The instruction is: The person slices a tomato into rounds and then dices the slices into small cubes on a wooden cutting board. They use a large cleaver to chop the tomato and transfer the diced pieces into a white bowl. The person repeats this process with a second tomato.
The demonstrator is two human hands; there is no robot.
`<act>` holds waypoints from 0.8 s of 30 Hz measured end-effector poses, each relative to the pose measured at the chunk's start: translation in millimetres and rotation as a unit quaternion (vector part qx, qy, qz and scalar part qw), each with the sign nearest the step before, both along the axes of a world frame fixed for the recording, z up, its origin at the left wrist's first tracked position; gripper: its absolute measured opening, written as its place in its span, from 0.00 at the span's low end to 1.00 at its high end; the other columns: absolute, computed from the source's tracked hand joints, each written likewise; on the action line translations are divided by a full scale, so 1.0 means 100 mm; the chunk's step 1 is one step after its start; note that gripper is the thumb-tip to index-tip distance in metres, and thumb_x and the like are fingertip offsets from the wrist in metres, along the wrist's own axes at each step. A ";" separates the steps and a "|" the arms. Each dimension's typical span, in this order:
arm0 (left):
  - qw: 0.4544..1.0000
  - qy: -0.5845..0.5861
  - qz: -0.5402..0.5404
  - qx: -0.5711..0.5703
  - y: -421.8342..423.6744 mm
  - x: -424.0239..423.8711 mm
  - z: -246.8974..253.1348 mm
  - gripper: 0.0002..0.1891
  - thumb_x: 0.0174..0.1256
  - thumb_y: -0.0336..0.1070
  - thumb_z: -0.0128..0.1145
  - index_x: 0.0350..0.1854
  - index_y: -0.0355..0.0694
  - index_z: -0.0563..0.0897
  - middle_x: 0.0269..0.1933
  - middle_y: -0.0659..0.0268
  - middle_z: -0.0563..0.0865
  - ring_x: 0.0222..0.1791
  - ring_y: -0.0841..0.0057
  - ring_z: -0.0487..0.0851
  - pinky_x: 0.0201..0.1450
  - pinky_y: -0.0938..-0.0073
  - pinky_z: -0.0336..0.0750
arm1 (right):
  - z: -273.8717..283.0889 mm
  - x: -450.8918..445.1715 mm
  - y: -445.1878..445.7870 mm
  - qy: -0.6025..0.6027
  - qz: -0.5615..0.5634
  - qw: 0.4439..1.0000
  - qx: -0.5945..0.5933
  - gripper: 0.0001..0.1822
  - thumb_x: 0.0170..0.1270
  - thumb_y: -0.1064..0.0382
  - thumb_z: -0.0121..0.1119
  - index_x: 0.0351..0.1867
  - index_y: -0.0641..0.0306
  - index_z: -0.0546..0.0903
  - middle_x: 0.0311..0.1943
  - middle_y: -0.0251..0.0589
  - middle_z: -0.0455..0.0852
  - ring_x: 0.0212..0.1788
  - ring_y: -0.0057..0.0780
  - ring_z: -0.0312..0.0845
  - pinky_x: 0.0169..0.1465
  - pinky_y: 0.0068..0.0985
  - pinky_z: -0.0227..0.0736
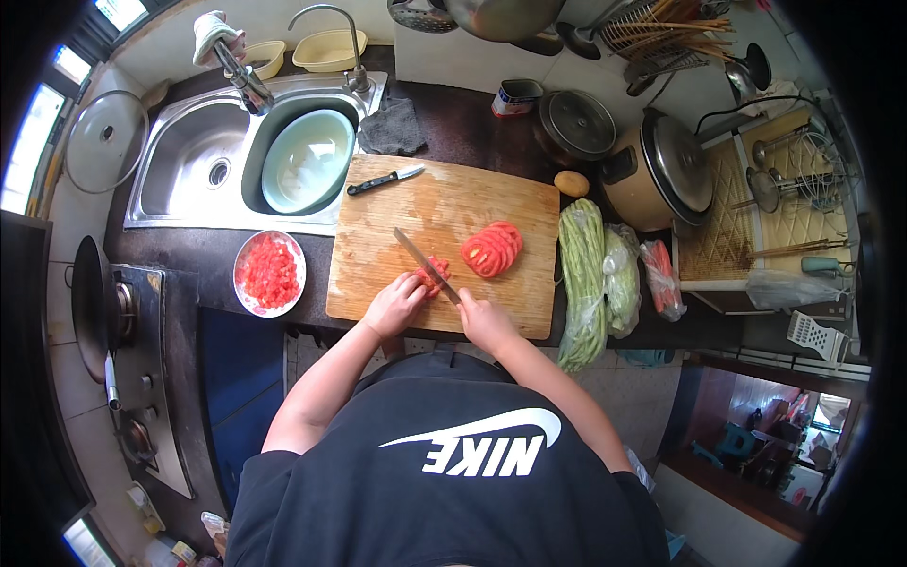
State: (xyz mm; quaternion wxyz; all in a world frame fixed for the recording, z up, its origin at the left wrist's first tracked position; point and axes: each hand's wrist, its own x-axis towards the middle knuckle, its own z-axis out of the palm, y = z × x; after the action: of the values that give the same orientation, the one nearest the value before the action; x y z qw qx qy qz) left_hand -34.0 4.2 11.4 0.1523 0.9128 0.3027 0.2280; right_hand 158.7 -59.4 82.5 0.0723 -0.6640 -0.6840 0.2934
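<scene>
My right hand [485,322] grips a kitchen knife [418,256], its blade slanting away to the left across a wooden cutting board [397,202]. Bent fingers of my left hand [393,305] hold a small heap of cut tomato [434,273] against the board. The blade passes over these pieces, just beside the fingertips. To the right, a tomato cut into slices [492,249] lies fanned on the board. A paring knife with a black handle [375,184] rests near the far left corner. Left of the board, a patterned bowl [238,298] contains diced tomato [269,275].
A double steel sink [184,156] with a pale green basin [273,188] adjoins the board. Rightward lie bagged green beans [582,276], a potato [571,183] and a large pot [631,177]. A dark cloth [393,127] sits behind; a wok [92,305] stands on the left stove.
</scene>
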 end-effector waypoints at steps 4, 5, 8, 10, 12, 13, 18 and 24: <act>1.000 -0.008 -0.004 -0.002 0.02 0.01 -0.01 0.10 0.55 0.33 0.57 0.39 0.38 0.78 0.44 0.57 0.79 0.48 0.61 0.77 0.49 0.67 0.75 | -0.03 -0.01 -0.03 0.000 0.001 1.000 -0.010 0.09 0.65 0.60 0.49 0.41 0.59 0.67 0.20 0.55 0.80 0.26 0.57 0.78 0.29 0.50 0.70; 1.000 -0.006 -0.004 -0.006 0.02 0.01 0.00 0.10 0.55 0.33 0.57 0.39 0.38 0.78 0.44 0.56 0.79 0.48 0.61 0.77 0.49 0.67 0.75 | -0.03 -0.01 -0.03 -0.004 0.002 1.000 -0.015 0.09 0.65 0.60 0.49 0.41 0.59 0.67 0.20 0.55 0.80 0.26 0.57 0.78 0.29 0.50 0.71; 1.000 -0.011 -0.005 -0.007 0.02 0.01 0.02 0.10 0.55 0.33 0.57 0.39 0.38 0.78 0.45 0.56 0.79 0.48 0.61 0.77 0.49 0.67 0.75 | -0.09 -0.03 -0.04 -0.011 0.006 0.999 -0.034 0.09 0.64 0.61 0.48 0.41 0.62 0.67 0.22 0.56 0.81 0.28 0.55 0.79 0.32 0.49 0.72; 1.000 -0.017 -0.007 -0.006 0.02 0.02 0.01 0.10 0.55 0.33 0.57 0.39 0.38 0.78 0.45 0.56 0.79 0.48 0.60 0.77 0.49 0.67 0.75 | -0.19 -0.05 -0.04 -0.004 0.003 0.999 -0.042 0.10 0.64 0.61 0.48 0.41 0.63 0.67 0.23 0.56 0.81 0.30 0.55 0.80 0.34 0.48 0.73; 1.000 -0.024 -0.008 -0.005 0.02 0.02 -0.02 0.10 0.55 0.33 0.57 0.38 0.38 0.78 0.46 0.55 0.79 0.48 0.60 0.77 0.50 0.67 0.75 | -0.27 -0.07 0.01 0.010 -0.003 0.999 -0.043 0.11 0.64 0.61 0.48 0.42 0.64 0.68 0.24 0.58 0.81 0.32 0.56 0.80 0.36 0.49 0.72; 1.000 -0.013 -0.009 -0.011 0.02 0.01 -0.04 0.10 0.55 0.33 0.56 0.40 0.38 0.77 0.47 0.55 0.78 0.50 0.60 0.76 0.51 0.67 0.75 | -0.25 -0.06 0.04 0.015 -0.008 0.999 -0.050 0.11 0.64 0.61 0.48 0.42 0.65 0.68 0.25 0.58 0.81 0.32 0.56 0.79 0.36 0.49 0.72; 0.999 0.007 -0.009 -0.034 0.01 0.02 -0.03 0.10 0.56 0.32 0.53 0.41 0.37 0.77 0.49 0.55 0.77 0.52 0.60 0.75 0.53 0.66 0.74 | -0.48 0.05 0.19 0.081 -0.085 0.993 0.013 0.12 0.64 0.60 0.48 0.43 0.65 0.69 0.27 0.61 0.81 0.32 0.57 0.79 0.37 0.49 0.72; 1.000 -0.016 -0.004 -0.025 0.00 -0.01 -0.04 0.10 0.56 0.32 0.53 0.40 0.37 0.77 0.49 0.55 0.78 0.52 0.60 0.76 0.52 0.67 0.74 | -0.19 0.06 0.15 0.023 -0.028 0.999 -0.030 0.11 0.64 0.60 0.48 0.42 0.63 0.68 0.24 0.58 0.81 0.30 0.56 0.79 0.33 0.49 0.72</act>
State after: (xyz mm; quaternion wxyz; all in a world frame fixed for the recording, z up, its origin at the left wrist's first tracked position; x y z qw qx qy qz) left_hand -34.5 4.3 7.6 0.1806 0.9062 0.3018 0.2347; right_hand 164.5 -44.5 63.8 0.0757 -0.6777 -0.6545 0.3267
